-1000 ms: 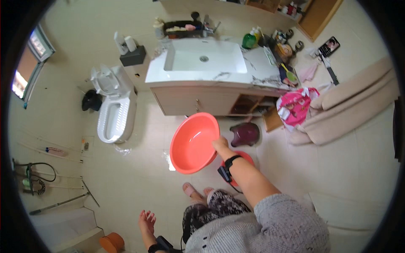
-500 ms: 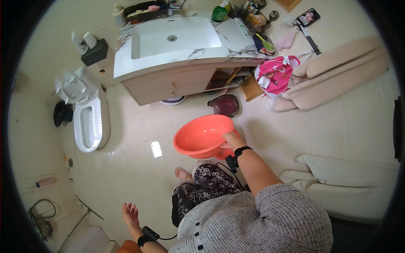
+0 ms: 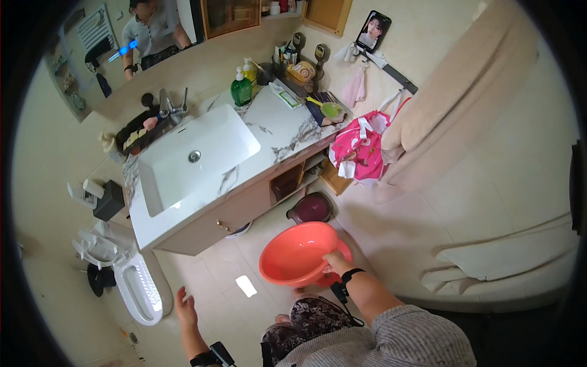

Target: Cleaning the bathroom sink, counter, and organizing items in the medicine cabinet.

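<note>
Item 1: red basin, round and wide-mouthed; it is sitting just in front of the person's body, its open side facing up and tilting a little toward the left. It is appearing bare inside.

Item 2: right hand; its fingers are clamping the basin at the right side of the rim, so the bowl is extending leftward from the fingertips. How the digits are dividing between inner and outer wall cannot be fully told. A black strap is circling the wrist.

Item 3: left hand; it is hovering bare, thumb and fingers standing apart and slightly curling, well left of the basin and touching nothing.

Item 4: a second red piece, mostly hidden; it is showing behind the basin and the right hand. Whether the two are touching cannot be told.

Item 5: maroon stool; it is standing on the floor just beyond the basin.

Item 6: vanity counter, marbled; it is carrying a white sink and a green pump bottle.

Item 7: pink bag; it is hanging by the counter's right end.

Item 8: white toilet; it is standing left of the vanity.
</note>
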{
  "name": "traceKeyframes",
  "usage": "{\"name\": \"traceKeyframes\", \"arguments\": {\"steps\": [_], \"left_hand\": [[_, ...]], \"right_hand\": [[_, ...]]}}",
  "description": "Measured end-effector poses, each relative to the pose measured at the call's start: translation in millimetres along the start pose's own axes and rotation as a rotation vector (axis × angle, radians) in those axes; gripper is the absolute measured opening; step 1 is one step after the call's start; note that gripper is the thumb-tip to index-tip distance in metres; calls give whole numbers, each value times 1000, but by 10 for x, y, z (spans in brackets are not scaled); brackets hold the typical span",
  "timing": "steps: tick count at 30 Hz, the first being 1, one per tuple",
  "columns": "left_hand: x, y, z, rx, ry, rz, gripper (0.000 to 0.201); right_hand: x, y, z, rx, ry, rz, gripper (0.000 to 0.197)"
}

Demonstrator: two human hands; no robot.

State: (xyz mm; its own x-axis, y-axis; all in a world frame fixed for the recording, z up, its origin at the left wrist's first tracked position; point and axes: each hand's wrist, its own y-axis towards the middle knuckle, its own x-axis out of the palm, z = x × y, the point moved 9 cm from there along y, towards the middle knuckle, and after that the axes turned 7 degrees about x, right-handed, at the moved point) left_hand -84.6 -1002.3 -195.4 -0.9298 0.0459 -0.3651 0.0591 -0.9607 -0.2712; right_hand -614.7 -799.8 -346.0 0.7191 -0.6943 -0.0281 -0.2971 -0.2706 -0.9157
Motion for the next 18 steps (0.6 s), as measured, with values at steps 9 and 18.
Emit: {"name": "traceKeyframes", "arguments": {"steps": [9, 18], "left_hand": [[1213, 1115, 1784, 633, 643, -34, 63], [1807, 1824, 1970, 486, 1181, -53, 93]], "right_hand": [[65, 472, -428, 17, -147, 33, 46], [158, 565, -139, 134, -167, 61, 36]]}}
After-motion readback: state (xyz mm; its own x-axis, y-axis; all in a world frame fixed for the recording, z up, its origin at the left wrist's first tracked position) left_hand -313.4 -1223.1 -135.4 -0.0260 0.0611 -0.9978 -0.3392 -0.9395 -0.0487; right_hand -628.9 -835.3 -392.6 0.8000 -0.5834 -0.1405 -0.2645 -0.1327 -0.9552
